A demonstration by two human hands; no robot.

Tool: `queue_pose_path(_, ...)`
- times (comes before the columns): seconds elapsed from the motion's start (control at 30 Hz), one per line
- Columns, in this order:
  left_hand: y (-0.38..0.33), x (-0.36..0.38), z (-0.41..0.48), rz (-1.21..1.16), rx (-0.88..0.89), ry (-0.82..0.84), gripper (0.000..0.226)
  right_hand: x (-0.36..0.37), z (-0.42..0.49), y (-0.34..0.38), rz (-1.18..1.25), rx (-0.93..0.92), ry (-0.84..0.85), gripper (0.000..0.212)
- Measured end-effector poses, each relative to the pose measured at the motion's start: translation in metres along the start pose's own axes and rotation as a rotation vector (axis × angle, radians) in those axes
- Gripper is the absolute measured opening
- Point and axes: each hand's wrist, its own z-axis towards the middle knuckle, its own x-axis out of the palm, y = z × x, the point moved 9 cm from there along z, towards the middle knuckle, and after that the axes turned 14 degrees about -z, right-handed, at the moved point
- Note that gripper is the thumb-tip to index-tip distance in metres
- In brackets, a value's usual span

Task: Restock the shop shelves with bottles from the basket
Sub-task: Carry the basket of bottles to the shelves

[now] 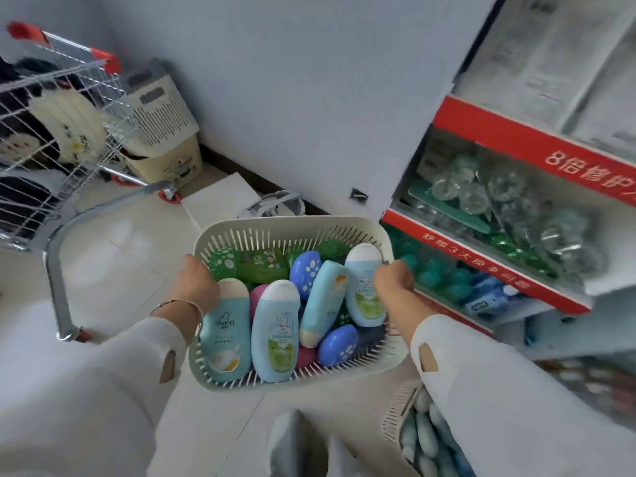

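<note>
The person held the white slotted basket (296,226) in the air beside the red-edged shelves (481,256). The left hand (196,278) was curled over its left rim and the right hand (394,275) clamped on its right rim. Inside lay 4 pale-blue bottles (275,332) among blue and green egg-shaped ones. A wire trolley (62,108) stood well apart on the left.

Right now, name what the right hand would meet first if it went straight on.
Probably the white-capped blue bottle just beyond the right hand, which grips the basket rim; depth unclear.
</note>
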Motion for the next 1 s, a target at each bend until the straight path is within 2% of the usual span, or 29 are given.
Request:
queue_pose_path(0.2,-0.048,0.048,-0.063,0.03,0.14,0.119,0.033,-0.063,-0.021,-0.11,0.034,0.137,-0.039,0.034)
queue_pose_path(0.57,-0.12,0.222,-0.212,0.193,0.42,0.471,0.034,-0.155,-0.068,-0.361,0.188,0.508,-0.145,0.034)
queue_pose_path(0.73,-0.153,0.311,-0.279,0.441,0.605,0.606,0.042,-0.182,-0.096,-0.465,0.253,0.687,-0.179,0.037)
queue_pose_path(1.0,-0.183,0.428,-0.421,0.596,0.878,0.735,0.045,-0.202,-0.136,-0.616,0.468,0.849,-0.24,0.035)
